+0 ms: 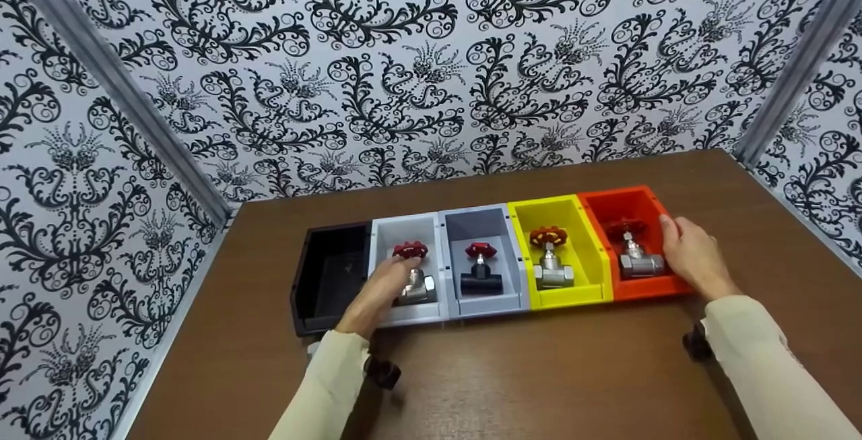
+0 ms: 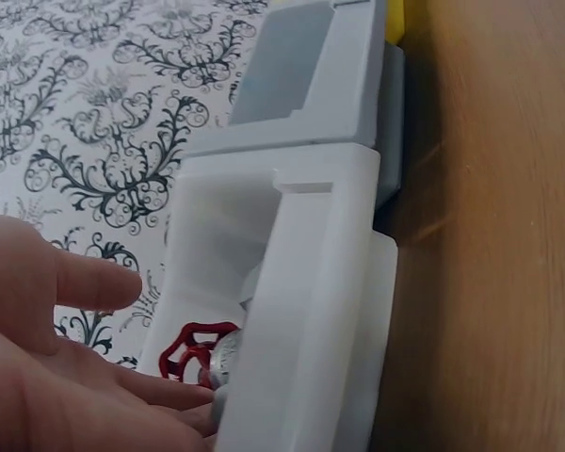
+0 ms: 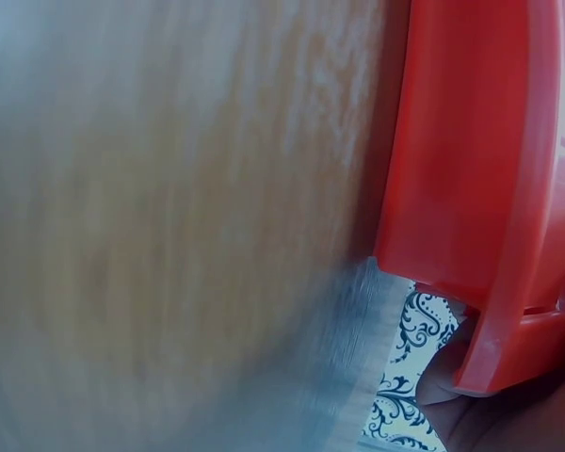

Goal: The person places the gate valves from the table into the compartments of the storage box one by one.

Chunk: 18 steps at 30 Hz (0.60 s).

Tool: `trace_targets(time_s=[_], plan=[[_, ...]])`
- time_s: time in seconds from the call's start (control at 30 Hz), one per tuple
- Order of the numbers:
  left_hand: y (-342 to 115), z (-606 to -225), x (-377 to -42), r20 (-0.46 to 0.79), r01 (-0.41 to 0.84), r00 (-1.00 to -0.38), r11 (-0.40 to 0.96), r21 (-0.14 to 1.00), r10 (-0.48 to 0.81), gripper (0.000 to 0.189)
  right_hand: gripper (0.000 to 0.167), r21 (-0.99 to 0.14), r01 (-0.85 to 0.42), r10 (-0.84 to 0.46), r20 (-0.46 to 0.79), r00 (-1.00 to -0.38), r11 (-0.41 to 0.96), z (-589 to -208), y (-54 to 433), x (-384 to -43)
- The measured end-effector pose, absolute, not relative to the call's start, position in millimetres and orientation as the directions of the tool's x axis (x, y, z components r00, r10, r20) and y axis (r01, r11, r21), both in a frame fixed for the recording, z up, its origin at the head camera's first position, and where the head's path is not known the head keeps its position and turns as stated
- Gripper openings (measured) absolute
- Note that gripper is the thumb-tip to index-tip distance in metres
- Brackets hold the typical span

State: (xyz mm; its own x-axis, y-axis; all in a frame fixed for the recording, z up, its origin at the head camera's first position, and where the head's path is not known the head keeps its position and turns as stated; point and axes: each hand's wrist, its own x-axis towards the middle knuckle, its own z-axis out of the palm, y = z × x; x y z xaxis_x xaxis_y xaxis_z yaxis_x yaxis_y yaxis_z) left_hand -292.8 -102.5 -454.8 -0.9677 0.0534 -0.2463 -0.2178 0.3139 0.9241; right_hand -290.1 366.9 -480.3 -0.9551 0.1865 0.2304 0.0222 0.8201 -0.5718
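My left hand (image 1: 384,286) reaches into the white bin (image 2: 301,301), fingers beside a metal valve (image 1: 419,288) with a red handwheel (image 2: 196,350). In the left wrist view its thumb stands well apart from the fairly straight fingers, which partly pass behind the bin's front wall. At the row's right end, my right hand (image 1: 693,255) grips the side wall of the red bin (image 3: 461,151), thumb over the top edge. A metal valve (image 1: 638,263) with a dark red handwheel lies inside that bin.
Between them stand a grey bin (image 1: 488,304) with a black-bodied valve (image 1: 481,281) and a yellow bin (image 1: 572,295) with a metal valve (image 1: 552,274). A black bin (image 1: 300,292) ends the row at left. Patterned walls (image 1: 431,89) enclose the brown table (image 1: 539,372).
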Motion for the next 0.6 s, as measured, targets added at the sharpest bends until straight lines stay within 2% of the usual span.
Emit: trace_targets(time_s=[0.23, 0.6], plan=[[-107.0, -449.1, -284.5, -0.238, -0.202, -0.964, 0.254, 0.946, 0.119, 0.052, 0.047, -0.571, 0.027, 0.192, 0.23, -0.954, 0.821, -479.5, 366.7, -289.9], [-111.5, -444.5, -275.6, -0.221, -0.185, -0.968, 0.264, 0.947, 0.116, 0.061, 0.048, -0.574, 0.047, 0.187, 0.186, -0.965, 0.817, -480.0, 366.3, -289.7]])
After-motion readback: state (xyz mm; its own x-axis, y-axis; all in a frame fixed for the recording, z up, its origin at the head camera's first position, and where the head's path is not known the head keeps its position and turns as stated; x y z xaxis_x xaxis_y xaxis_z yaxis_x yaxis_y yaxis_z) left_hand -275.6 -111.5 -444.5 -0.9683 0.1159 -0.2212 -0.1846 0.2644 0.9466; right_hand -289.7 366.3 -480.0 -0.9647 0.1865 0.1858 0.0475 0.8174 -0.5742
